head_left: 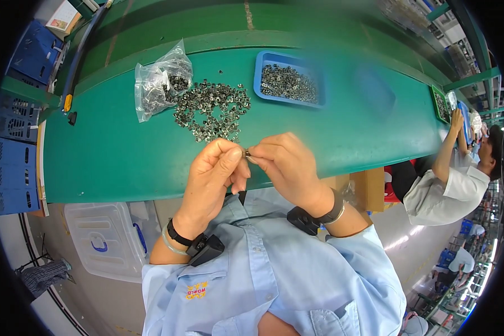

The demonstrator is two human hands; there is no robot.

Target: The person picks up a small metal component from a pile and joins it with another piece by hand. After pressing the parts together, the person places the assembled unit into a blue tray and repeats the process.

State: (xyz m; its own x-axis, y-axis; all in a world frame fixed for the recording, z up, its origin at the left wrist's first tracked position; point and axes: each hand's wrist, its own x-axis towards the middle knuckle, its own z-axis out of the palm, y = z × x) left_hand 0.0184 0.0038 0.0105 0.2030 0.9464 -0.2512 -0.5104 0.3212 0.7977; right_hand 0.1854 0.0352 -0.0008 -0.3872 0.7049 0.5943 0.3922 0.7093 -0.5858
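Note:
Above the near edge of the green table, my left hand [217, 171] and my right hand [285, 165] meet fingertip to fingertip. Between them they pinch a small dark metal part [247, 153], mostly covered by the fingers; its exact kind is too small to make out. Just beyond my hands lies a loose pile of small shiny metal parts [210, 106]. A clear plastic bag [151, 92] with more of these parts rests at the pile's left. To the right of the pile, a blue tray [257, 84] holds many small metal parts.
A green tray [440, 103] and another person [451, 187] are at the table's far right. Blue crates [14, 173] stand at the left. Below the table are a clear lidded box [103, 241] and a cardboard box [369, 187]. A raised green ledge [218, 40] runs behind.

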